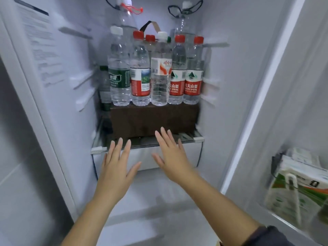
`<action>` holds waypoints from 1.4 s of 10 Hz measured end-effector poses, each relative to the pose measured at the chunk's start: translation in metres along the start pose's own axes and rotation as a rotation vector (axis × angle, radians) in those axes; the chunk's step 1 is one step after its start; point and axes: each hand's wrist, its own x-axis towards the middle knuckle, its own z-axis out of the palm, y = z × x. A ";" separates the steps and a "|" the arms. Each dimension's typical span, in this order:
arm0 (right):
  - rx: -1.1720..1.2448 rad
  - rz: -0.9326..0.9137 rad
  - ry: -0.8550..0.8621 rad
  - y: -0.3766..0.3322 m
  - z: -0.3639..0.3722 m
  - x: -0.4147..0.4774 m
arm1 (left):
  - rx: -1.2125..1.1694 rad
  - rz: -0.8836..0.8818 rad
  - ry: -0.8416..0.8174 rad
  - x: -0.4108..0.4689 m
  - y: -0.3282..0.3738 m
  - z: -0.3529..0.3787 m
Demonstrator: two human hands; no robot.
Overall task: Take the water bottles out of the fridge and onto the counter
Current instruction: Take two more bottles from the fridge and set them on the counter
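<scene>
Several water bottles stand in a row on a brown box (pixel 152 119) inside the open fridge. From the left: a green-label bottle (pixel 119 71), a red-label bottle (pixel 140 73), a white-cap bottle (pixel 161 71), and two red-cap bottles (pixel 177 71) (pixel 193 73). Taller bottles (pixel 126 16) stand behind them. My left hand (pixel 116 167) and my right hand (pixel 171 157) are stretched out below the box with fingers straight, holding nothing, apart from the bottles.
A glass shelf (pixel 186 137) carries the box, with a white drawer (pixel 188 153) under it. The fridge door on the right has a bin (pixel 284 201) with cartons (pixel 301 178). White side walls with shelf rails close in both sides.
</scene>
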 end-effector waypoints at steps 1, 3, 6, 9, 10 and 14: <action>-0.020 -0.046 0.055 -0.013 -0.010 0.049 | 0.024 -0.006 0.074 0.027 -0.008 -0.014; -0.150 -0.089 0.137 -0.015 -0.028 0.100 | 0.146 -0.036 0.160 0.075 -0.017 -0.048; -0.177 -0.166 0.215 -0.010 -0.043 0.111 | -0.365 -0.295 0.339 0.210 -0.007 -0.095; -0.288 -0.251 0.093 -0.009 -0.071 0.128 | -0.541 -0.393 0.256 0.311 -0.043 -0.108; -0.267 -0.256 0.099 -0.009 -0.069 0.127 | -0.598 -0.406 0.149 0.333 -0.053 -0.108; -0.239 -0.239 0.113 -0.006 -0.057 0.125 | -0.623 -0.350 0.086 0.362 -0.058 -0.090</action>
